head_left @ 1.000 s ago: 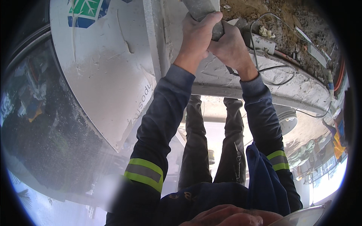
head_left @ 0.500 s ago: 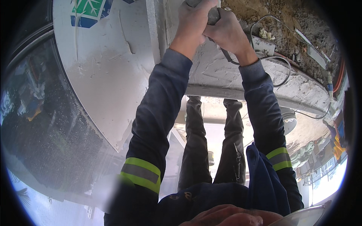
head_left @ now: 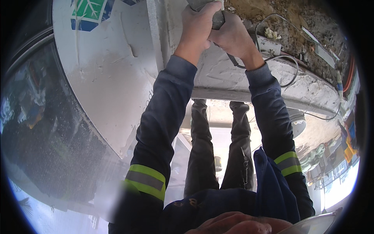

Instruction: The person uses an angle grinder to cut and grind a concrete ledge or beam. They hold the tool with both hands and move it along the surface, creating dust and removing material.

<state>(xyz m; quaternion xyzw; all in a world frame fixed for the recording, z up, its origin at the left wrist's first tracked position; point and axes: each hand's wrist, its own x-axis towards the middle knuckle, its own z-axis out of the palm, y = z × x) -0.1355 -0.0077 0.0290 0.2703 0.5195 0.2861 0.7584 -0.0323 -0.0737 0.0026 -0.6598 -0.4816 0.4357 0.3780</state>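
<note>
Both hands grip a grey, dusty tool (head_left: pixel 216 22) with a dark cord at the top centre of the view, against a white-plastered ledge (head_left: pixel 210 84). My left hand (head_left: pixel 194 29) is closed round it, thumb over the top. My right hand (head_left: pixel 231 37) is closed on it just to the right and lower, fingers bent. The tool's far end is cut off by the frame's top, and its working part is hidden. A pale board (head_left: pixel 101 85) with a green and blue printed emblem stands left of the ledge, marked by drips.
A glass pane (head_left: pixel 39 109) fills the far left. Dirt and rubble (head_left: pixel 296 23) lie at upper right, with a looping cable (head_left: pixel 298 70), a white strip (head_left: pixel 323 54) and red hoses (head_left: pixel 350 74). My legs show below the ledge, beside a round metal container (head_left: pixel 299 125).
Both hands and the tool have moved up toward the frame's top and slightly left since a second ago, sinking back a little in the last half second. Both hands keep their hold.
</note>
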